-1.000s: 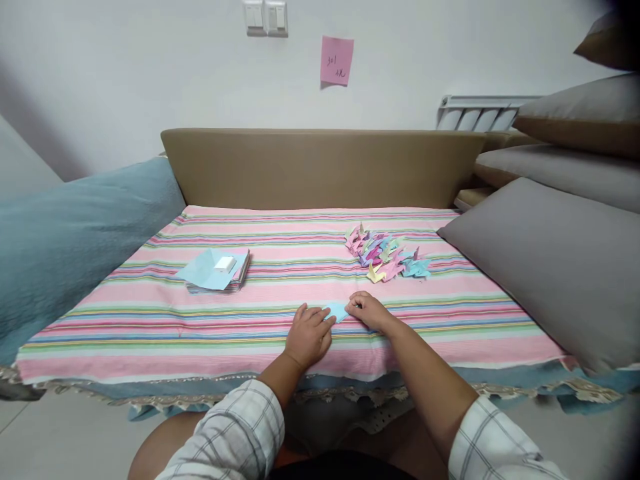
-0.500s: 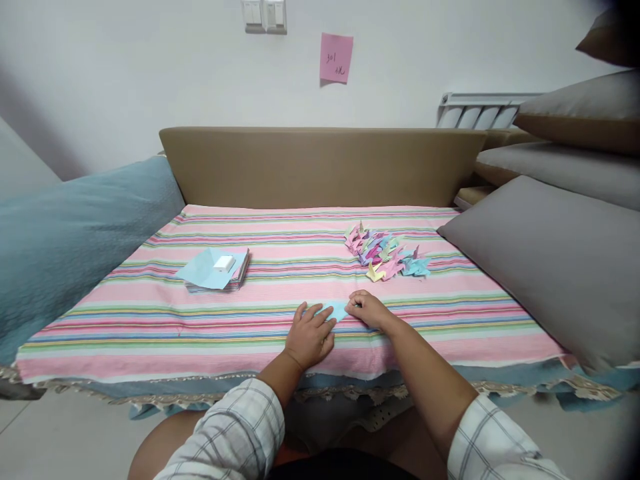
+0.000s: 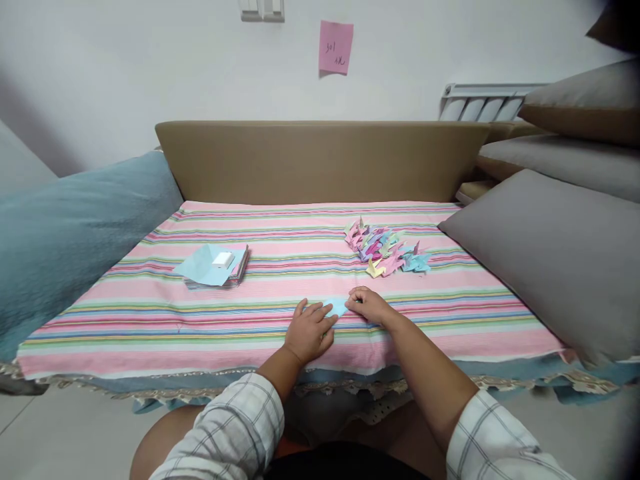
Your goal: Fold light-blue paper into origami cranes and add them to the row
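Note:
A small folded piece of light blue paper [image 3: 337, 307] lies on the striped cloth between my hands. My left hand [image 3: 311, 328] rests flat with its fingers spread, the fingertips pressing on the paper's left part and hiding some of it. At the paper's right end my right hand [image 3: 367, 305] pinches the tip between thumb and fingers. Beyond my right hand sits a cluster of folded paper cranes [image 3: 385, 252] in pink, purple, yellow, green and blue.
Left of my hands is a stack of paper sheets [image 3: 215, 283] with a small white block [image 3: 223, 259] on top. A striped cloth [image 3: 150, 320] covers the seat. Grey cushions [image 3: 560, 260] pile up at the right, and a brown backrest [image 3: 320, 163] stands behind.
The whole view has tipped slightly downward. My left fingers have shifted a little on the blue paper, while my right hand keeps its pinch.

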Available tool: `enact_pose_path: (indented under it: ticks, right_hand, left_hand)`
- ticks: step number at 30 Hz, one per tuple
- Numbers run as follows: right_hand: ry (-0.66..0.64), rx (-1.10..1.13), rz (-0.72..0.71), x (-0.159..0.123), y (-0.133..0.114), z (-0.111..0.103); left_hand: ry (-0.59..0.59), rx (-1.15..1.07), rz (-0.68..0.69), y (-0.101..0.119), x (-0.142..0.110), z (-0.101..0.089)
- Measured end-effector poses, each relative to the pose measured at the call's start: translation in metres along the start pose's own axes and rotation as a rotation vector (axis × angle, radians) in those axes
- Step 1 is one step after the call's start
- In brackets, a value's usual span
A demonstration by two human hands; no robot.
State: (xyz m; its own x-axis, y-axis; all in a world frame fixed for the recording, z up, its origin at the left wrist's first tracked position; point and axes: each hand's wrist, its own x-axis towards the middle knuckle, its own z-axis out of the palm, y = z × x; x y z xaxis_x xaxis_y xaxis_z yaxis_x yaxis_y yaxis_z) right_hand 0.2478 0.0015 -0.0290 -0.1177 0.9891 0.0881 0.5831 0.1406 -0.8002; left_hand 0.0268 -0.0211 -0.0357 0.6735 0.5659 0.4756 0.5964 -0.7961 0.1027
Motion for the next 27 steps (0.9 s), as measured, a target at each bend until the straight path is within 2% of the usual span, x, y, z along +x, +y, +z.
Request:
enact_pose_path:
  ticks: [10, 13, 15, 17, 22, 27]
  right_hand:
    - [-0.050, 0.088, 0.136, -0.001, 0.002, -0.005]
    - [0.001, 0.132, 0.188, -0.004, 0.002, -0.003]
    - [0.084, 0.204, 0.279, -0.008, 0.000, 0.000]
    - [0.166, 0.328, 0.437, -0.013, -0.004, 0.003]
    - [0.079, 0.421, 0.543, -0.023, -0.015, 0.011]
    - [0.147, 0.526, 0.586, -0.022, -0.023, 0.018]
  left_hand:
    - [-0.001, -0.002, -0.006, 0.002, 0.001, -0.002]
    - [-0.004, 0.001, -0.009, 0.002, 0.002, -0.003]
    - [-0.006, 0.003, -0.009, 0.002, 0.002, -0.003]
    - [-0.002, 0.000, -0.011, 0.002, 0.002, -0.003]
    - [0.005, -0.014, -0.017, 0.002, 0.003, -0.003]
    - [0.000, -0.020, -0.029, 0.002, 0.003, -0.003]
